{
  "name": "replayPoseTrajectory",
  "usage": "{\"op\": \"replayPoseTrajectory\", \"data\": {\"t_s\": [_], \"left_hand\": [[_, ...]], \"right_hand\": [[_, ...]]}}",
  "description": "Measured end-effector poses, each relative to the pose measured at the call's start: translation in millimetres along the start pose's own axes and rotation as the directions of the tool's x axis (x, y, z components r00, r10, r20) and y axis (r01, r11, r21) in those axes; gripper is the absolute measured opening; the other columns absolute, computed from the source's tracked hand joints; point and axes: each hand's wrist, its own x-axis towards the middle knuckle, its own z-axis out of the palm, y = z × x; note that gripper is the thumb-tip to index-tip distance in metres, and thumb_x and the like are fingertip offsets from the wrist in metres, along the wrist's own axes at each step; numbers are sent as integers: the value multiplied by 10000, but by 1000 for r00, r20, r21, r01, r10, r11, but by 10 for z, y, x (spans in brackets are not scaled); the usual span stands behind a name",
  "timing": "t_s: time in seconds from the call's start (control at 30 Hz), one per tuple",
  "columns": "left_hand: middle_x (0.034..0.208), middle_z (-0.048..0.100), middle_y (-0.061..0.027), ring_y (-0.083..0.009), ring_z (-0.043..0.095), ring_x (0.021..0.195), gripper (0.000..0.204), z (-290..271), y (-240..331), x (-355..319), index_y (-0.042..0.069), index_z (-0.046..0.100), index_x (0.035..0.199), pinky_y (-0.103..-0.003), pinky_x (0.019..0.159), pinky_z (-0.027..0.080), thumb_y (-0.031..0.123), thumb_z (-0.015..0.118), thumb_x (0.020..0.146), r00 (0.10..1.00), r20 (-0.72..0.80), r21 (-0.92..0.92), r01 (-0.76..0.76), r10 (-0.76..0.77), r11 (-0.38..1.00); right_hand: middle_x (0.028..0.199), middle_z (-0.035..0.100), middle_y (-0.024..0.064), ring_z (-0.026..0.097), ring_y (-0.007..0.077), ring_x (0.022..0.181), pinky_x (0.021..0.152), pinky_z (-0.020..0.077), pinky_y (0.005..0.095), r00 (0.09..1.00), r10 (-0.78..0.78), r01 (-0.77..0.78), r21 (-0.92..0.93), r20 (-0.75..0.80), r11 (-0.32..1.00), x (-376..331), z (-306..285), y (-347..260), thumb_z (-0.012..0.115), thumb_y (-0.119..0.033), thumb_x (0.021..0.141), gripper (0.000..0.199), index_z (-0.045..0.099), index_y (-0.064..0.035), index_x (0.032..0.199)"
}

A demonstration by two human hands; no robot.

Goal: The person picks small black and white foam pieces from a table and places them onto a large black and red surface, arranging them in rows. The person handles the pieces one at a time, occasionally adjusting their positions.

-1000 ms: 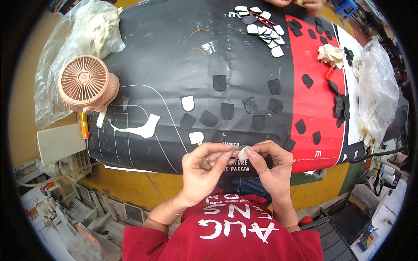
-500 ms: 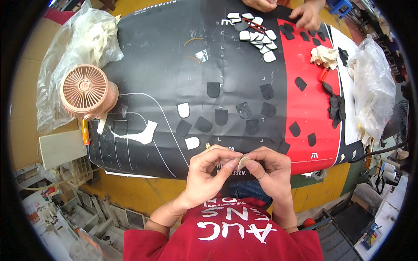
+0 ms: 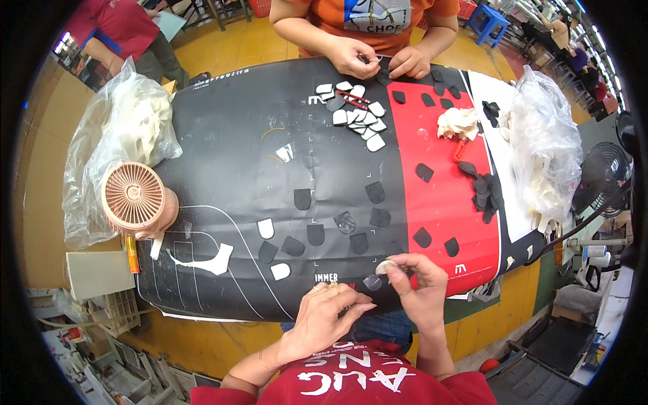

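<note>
My right hand (image 3: 420, 280) pinches a small off-white rounded patch (image 3: 385, 267) between thumb and fingertips, raised above the near edge of the table. A clear rounded piece of film (image 3: 372, 282) shows just below that patch, between my hands; whether it lies on the mat or is in the air I cannot tell. My left hand (image 3: 329, 314) is to the left of it, fingers loosely bent, thumb and forefinger slightly apart with nothing visible between them. Dark rounded patches (image 3: 315, 235) lie spread beyond my hands, along with two white ones (image 3: 280, 271).
A black and red mat (image 3: 223, 135) covers the table. Across it, a co-worker's hands (image 3: 358, 59) are near a heap of white patches (image 3: 361, 121) and red tweezers (image 3: 354, 101). At left stand a pink fan (image 3: 133, 197) and a plastic bag (image 3: 128, 128); another bag (image 3: 547, 128) lies right.
My hands have parted: the right moved away with the off-white patch, and the left dropped back leftward. The clear film now shows between them. The view has tilted up, revealing the co-worker's torso.
</note>
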Motion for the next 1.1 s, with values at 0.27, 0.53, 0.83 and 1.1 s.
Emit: {"op": "replayPoseTrajectory", "data": {"t_s": [0.27, 0.53, 0.83, 1.1], "left_hand": [[846, 692, -42, -102, 611, 726, 250, -36, 87, 124, 39, 729, 1056, -248, 645, 470, 74, 800, 819, 942, -296, -281, 69, -155, 957], [831, 697, -40, -88, 602, 705, 112, -92, 13, 153, 14, 729, 990, -245, 626, 462, 33, 716, 881, 955, -222, -318, 120, -197, 940], [882, 684, -116, -284, 655, 763, 161, -1, -60, 88, 13, 683, 964, -356, 709, 500, -36, 713, 814, 968, -251, -53, -27, 13, 998], [936, 673, -61, -249, 657, 857, 179, -13, -163, -92, 74, 709, 985, -354, 756, 472, 33, 739, 814, 969, -246, 39, 40, -29, 998]], "right_hand": [[931, 747, 106, 717, 143, 859, 772, 559, 270, 999, -28, 30, -51, 39, 998, 2, 120, -33, 751, -88, 891, 206, 703, 14, 1063], [910, 728, 103, 700, 171, 799, 709, 551, 294, 983, -158, 172, -171, 95, 970, 50, 148, -74, 766, -96, 867, 272, 713, -25, 1124], [866, 704, 101, 680, 188, 774, 715, 530, 281, 957, -135, 239, -431, 257, 870, 59, 3, -107, 748, 25, 810, 217, 729, -1, 1024], [850, 712, 104, 676, 182, 741, 680, 525, 289, 936, 89, 38, -350, 340, 936, 81, 78, -77, 748, 9, 823, 136, 733, 17, 958]]}}
